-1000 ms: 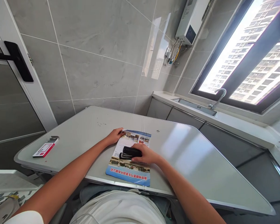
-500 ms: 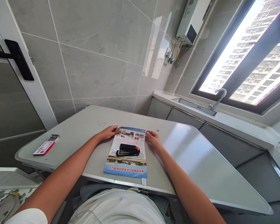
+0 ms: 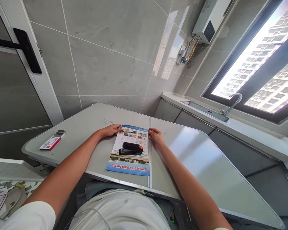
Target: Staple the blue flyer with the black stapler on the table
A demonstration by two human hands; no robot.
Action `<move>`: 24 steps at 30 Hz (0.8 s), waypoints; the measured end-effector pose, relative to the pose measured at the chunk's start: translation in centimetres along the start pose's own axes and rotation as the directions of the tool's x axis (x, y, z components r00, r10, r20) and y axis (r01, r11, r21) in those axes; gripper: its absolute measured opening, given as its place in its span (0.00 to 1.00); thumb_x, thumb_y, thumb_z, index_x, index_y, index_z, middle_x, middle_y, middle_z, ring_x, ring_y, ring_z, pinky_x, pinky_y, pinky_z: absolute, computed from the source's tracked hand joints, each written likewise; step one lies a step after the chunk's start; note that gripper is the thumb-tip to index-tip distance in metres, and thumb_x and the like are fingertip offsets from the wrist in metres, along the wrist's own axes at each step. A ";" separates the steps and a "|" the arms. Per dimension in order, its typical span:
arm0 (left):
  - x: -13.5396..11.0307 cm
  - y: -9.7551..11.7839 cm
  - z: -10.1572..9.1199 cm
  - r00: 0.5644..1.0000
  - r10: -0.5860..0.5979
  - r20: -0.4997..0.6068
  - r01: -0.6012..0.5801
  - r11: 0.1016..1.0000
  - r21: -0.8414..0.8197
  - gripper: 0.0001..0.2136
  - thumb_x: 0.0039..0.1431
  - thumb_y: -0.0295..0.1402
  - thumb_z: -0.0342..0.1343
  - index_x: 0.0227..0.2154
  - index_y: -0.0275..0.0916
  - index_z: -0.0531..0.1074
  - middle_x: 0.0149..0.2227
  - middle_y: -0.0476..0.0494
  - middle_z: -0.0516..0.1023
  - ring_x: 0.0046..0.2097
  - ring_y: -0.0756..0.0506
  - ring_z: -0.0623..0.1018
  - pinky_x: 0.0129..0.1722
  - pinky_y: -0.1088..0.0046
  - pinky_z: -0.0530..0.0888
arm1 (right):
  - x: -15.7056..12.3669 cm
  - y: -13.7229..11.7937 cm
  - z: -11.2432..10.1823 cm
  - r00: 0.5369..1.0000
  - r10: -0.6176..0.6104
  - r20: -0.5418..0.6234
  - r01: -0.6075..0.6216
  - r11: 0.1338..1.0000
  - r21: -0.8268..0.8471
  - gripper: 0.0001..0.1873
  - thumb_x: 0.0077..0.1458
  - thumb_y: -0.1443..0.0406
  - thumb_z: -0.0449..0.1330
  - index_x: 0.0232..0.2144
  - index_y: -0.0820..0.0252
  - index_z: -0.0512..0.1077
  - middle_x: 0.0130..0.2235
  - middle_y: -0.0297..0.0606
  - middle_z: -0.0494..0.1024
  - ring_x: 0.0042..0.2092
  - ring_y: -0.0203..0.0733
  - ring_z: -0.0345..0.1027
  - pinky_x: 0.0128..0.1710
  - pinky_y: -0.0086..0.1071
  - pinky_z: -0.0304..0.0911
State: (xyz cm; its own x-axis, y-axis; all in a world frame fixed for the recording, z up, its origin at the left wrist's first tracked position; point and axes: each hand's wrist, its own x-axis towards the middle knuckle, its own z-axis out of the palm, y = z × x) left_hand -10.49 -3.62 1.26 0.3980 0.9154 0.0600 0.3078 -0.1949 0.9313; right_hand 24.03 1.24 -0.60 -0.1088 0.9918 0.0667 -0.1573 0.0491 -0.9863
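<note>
A printed leaflet (image 3: 128, 139), with blue bands at its far and near edges and red characters on the near band, lies flat on the table (image 3: 194, 153). On its middle rests 1 black stapler (image 3: 131, 148), set crosswise, its orange-marked end to the right.

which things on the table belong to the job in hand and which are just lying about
Job in hand:
leaflet, with the left hand and right hand at its far corners
black stapler, lying on the leaflet

Lying about:
red and white box
small dark bits, too small to identify
</note>
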 end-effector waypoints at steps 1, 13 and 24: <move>0.0 0.0 0.0 1.000 0.004 -0.008 -0.004 1.000 -0.002 0.25 0.55 0.56 0.62 0.42 0.38 0.75 0.35 0.46 0.78 0.34 0.46 0.72 0.34 0.74 0.69 | 0.1 0.0 -0.1 1.000 -0.009 -0.001 0.009 1.000 0.001 0.22 0.38 0.56 0.77 0.36 0.58 0.79 0.35 0.37 0.83 0.38 0.42 0.78 0.49 0.41 0.76; -0.2 0.3 0.1 0.999 0.024 0.028 -0.024 1.000 0.001 0.26 0.57 0.55 0.63 0.47 0.37 0.73 0.36 0.46 0.78 0.35 0.46 0.72 0.34 0.73 0.68 | 1.4 -0.1 0.5 0.999 -0.030 0.014 0.031 0.998 -0.053 0.21 0.37 0.55 0.77 0.32 0.59 0.80 0.37 0.41 0.84 0.41 0.48 0.78 0.48 0.43 0.75; -0.2 0.1 0.1 0.999 0.035 0.012 -0.036 0.997 0.072 0.27 0.58 0.59 0.59 0.45 0.38 0.73 0.37 0.45 0.78 0.37 0.44 0.73 0.37 0.72 0.69 | 2.2 -0.3 0.6 0.990 -0.090 0.112 0.115 0.963 -0.245 0.18 0.42 0.54 0.72 0.33 0.59 0.82 0.35 0.40 0.83 0.39 0.45 0.76 0.42 0.37 0.70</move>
State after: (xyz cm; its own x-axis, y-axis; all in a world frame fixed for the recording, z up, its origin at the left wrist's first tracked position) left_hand -10.43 -3.82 1.34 0.4191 0.9037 0.0881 0.3551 -0.2524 0.9001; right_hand 23.26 3.30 -0.06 -0.2036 0.9639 0.1714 0.0764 0.1902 -0.9788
